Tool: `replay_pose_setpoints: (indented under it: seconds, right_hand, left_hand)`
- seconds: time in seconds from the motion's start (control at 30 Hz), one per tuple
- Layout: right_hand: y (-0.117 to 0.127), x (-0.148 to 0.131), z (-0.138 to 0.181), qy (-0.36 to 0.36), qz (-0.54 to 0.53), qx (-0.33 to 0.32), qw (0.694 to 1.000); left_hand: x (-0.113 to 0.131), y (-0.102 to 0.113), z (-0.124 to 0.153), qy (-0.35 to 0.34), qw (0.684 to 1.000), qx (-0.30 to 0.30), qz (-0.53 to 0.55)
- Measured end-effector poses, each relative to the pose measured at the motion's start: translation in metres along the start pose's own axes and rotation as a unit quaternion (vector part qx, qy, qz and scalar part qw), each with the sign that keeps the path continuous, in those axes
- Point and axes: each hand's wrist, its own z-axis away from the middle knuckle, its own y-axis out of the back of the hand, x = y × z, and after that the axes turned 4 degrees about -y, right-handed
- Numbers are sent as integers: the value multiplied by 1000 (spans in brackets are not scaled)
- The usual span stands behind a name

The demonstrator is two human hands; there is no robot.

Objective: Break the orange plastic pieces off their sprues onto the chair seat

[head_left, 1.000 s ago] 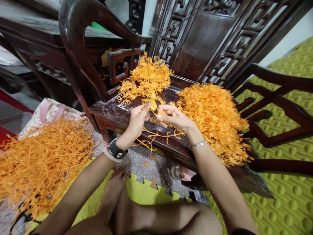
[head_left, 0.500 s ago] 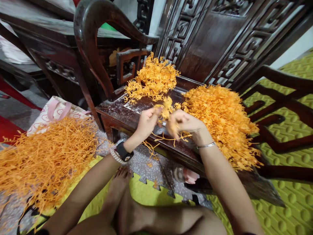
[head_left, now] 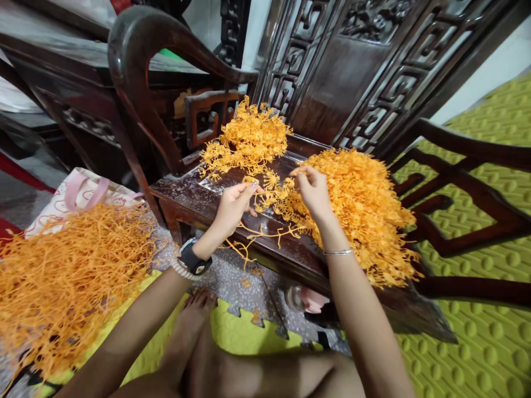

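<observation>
My left hand, with a dark watch at the wrist, is closed in a pinch on an orange flower-like piece with thin curling strands. My right hand is at the left edge of a big heap of orange flower-like pieces. Its fingers are pinched together, and what lies between them is too small to make out. Behind my left hand a smaller orange heap sits on the dark wooden chair seat. Loose branching orange strips lie by the seat's front edge.
A large tangle of thin orange strands fills the lower left, beside a white and pink bag. The chair's curved arm rises at left, its carved back behind. Yellow mats cover part of the floor.
My hands have moved apart. The right one has lifted up and away from the left, towards the big heap. The whole view has shifted slightly.
</observation>
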Motion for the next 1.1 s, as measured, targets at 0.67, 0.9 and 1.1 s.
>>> replay_pose_setpoints:
  seconds: [0.67, 0.9, 1.1]
  right_hand:
    - [-27, -13, 31, 203, 45, -179, 962]
    - [-24, -19, 37, 192, 16, -195, 962]
    - [-29, -17, 40, 192, 58, -137, 970]
  left_hand:
    - [-9, 4, 0, 0, 996, 1, -85]
    - [-6, 3, 1, 9, 999, 43, -32]
    - [-7, 2, 0, 5, 997, 72, -4]
